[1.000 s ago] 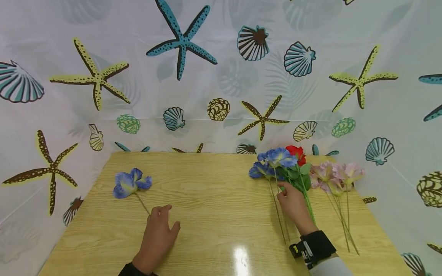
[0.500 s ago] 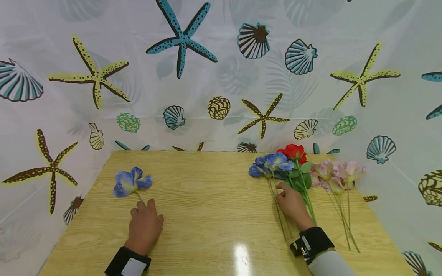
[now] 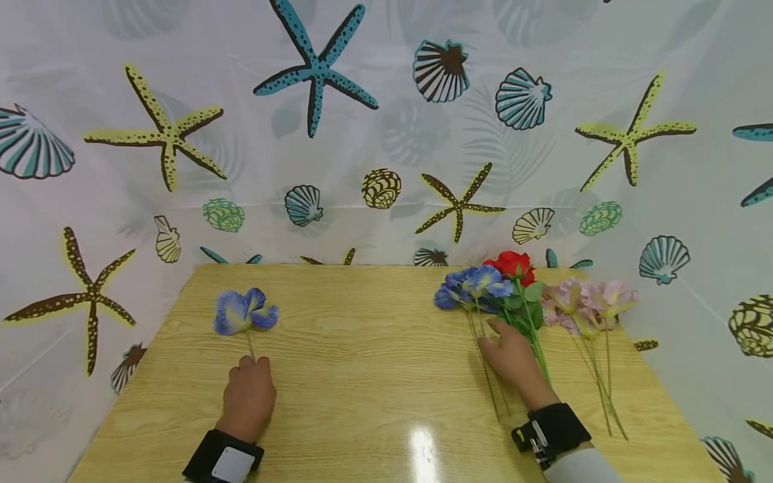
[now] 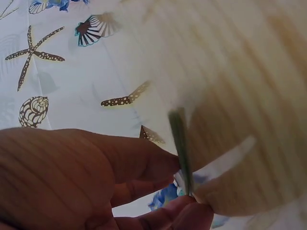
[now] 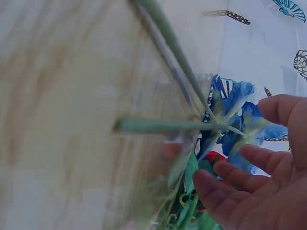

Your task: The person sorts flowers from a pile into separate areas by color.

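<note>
In the head view my left hand (image 3: 249, 396) is at the left of the table, over the stem of a single blue artificial flower (image 3: 234, 312). The left wrist view shows its thumb and fingers pinching the green stem (image 4: 179, 134). On the right, my right hand (image 3: 510, 359) hovers by the thin stems of several blue flowers (image 3: 474, 285) lying together. Its fingers are spread with nothing between them in the right wrist view, where blue petals (image 5: 237, 98) and two stems (image 5: 168, 125) show past the fingertips. A red rose (image 3: 512, 264) with green leaves lies just behind that hand.
Several pink flowers (image 3: 588, 305) lie at the right edge, their stems pointing toward the front. The wooden table (image 3: 356, 335) is bounded at the back and sides by a white cloth (image 3: 356, 235) printed with starfish and shells.
My left hand has moved left onto the single blue flower's stem and pinched it; that flower has shifted slightly right. The right-hand blue flowers settled lower, and the right hand's fingers have spread.
</note>
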`<state>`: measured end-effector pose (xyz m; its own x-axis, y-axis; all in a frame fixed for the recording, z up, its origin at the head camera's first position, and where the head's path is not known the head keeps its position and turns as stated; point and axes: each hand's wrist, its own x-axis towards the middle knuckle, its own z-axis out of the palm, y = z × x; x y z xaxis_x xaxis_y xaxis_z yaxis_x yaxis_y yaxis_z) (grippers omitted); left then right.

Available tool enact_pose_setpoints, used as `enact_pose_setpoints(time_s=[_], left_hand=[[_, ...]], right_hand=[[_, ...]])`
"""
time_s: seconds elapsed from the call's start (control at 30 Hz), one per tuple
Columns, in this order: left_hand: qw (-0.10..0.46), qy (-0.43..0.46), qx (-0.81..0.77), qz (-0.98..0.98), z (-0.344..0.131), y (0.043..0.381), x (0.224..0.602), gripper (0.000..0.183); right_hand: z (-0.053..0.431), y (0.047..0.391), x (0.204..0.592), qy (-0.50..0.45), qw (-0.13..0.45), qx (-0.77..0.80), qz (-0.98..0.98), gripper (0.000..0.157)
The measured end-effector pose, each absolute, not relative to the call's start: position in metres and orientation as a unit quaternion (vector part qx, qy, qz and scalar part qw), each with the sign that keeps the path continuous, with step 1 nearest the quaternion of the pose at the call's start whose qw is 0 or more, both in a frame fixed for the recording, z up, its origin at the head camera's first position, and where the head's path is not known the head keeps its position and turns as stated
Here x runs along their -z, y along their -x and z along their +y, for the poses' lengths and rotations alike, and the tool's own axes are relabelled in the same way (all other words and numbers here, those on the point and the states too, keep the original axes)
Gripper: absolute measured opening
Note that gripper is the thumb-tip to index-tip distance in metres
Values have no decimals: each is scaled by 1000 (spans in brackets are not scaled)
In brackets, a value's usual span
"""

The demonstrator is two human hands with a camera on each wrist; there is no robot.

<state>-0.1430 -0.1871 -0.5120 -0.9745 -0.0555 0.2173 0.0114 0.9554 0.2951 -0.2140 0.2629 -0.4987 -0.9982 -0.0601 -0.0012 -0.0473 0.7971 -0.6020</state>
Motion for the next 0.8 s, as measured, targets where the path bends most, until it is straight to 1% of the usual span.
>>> enact_pose_setpoints(time_s=[0.13, 0.23, 0.3, 0.5, 0.53, 0.63, 0.8], left_hand=[[111, 0, 157, -981, -186, 144, 512, 10], [100, 1, 158, -982, -186, 144, 511, 12], [92, -1, 157, -983, -186, 144, 510, 14], [73, -20, 155, -985, -187, 146, 509, 40], [69, -23, 160, -984, -187, 147, 509, 42], [58, -31, 175, -982, -189, 147, 508, 37], [35, -36, 180, -982, -191, 147, 507, 17]], right_hand=[[265, 207, 498, 67, -11, 270, 960, 65], [266, 201, 498, 87, -8, 238, 967, 75], [267, 198, 498, 95, -6, 224, 970, 79], [265, 190, 496, 110, -26, 197, 974, 80], [265, 189, 496, 111, -27, 195, 974, 80], [262, 185, 496, 109, -28, 197, 974, 80], [257, 178, 497, 108, -35, 214, 970, 80]])
